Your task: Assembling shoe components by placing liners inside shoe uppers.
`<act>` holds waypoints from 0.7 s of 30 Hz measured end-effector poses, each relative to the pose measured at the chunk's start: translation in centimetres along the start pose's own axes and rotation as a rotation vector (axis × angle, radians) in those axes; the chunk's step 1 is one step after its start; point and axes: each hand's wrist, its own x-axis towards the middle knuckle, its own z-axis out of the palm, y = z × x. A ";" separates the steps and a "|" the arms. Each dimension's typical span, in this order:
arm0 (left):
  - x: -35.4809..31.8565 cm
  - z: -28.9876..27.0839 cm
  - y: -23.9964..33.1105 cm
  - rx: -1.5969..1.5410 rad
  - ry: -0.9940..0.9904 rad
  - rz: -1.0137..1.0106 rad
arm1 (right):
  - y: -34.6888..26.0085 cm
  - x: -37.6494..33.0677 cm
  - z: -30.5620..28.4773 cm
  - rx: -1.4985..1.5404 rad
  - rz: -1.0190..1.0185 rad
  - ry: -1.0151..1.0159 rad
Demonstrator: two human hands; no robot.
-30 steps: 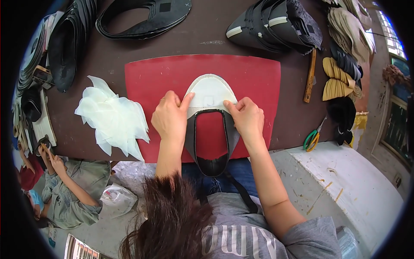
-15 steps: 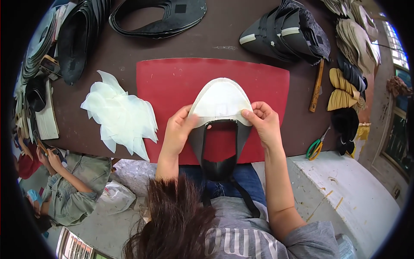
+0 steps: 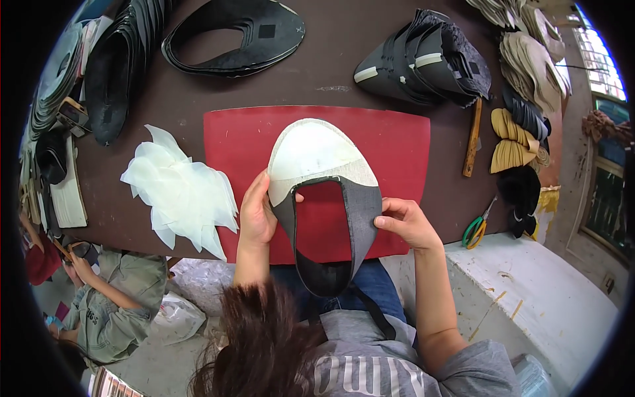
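Beneath the shoe upper [image 3: 322,152], a brown table [image 3: 331,43] bears red matting [image 3: 399,162].

A hand could pass between the red mat [image 3: 241,142] and the wooden handle [image 3: 471,145]; white pieces [image 3: 182,195] block the mat's left edge, the shoe upper [image 3: 314,153] its middle

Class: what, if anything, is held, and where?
A shoe upper: the left hand holds its left edge near the pale front, the right hand its dark right edge.
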 end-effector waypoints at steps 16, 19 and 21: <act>-1.6 -0.5 0.2 0.117 -0.139 -0.096 | 0.8 -0.6 0.5 -0.039 0.151 0.261; -1.7 -0.1 -0.3 0.144 -0.151 -0.035 | -0.9 0.2 3.4 -0.682 -0.197 0.633; -1.7 -0.4 -0.5 0.151 -0.150 -0.016 | -2.0 0.9 5.3 -0.779 -0.370 0.692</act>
